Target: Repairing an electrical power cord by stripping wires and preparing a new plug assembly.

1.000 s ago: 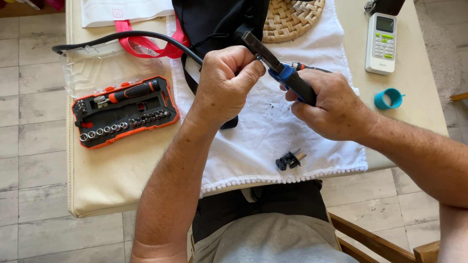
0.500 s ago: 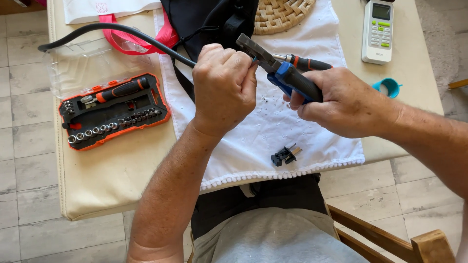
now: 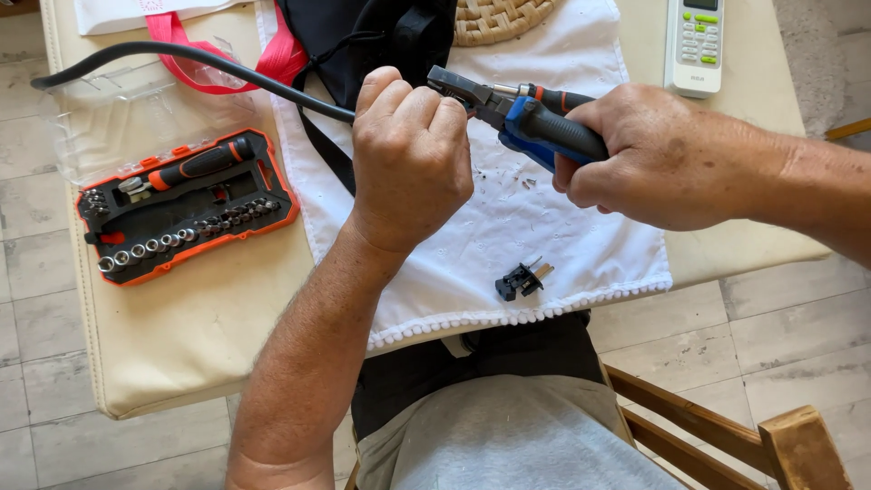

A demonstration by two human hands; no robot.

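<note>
My left hand [image 3: 408,154] is a closed fist around the end of a black cable [image 3: 190,59] that runs off to the upper left. My right hand [image 3: 653,154] grips blue-and-black-handled pliers [image 3: 522,113]; their jaws point left and meet the cable end right at my left fist. A red-handled screwdriver [image 3: 553,93] lies just behind the pliers. A small black plug part [image 3: 519,279] with metal pins rests on the white cloth [image 3: 508,227], below both hands. Small cut bits lie scattered on the cloth near the pliers.
An orange-and-black bit and socket set [image 3: 181,204] lies open at the left, its clear lid [image 3: 136,109] above it. A black bag [image 3: 363,36] with pink strap [image 3: 272,59], a woven mat [image 3: 494,18] and a white remote [image 3: 694,45] sit farther back. A wooden chair [image 3: 726,426] is at lower right.
Both hands, cable and pliers hold the same grip; the view has shifted slightly, so the table and hands appear a little lower and more to the left.
</note>
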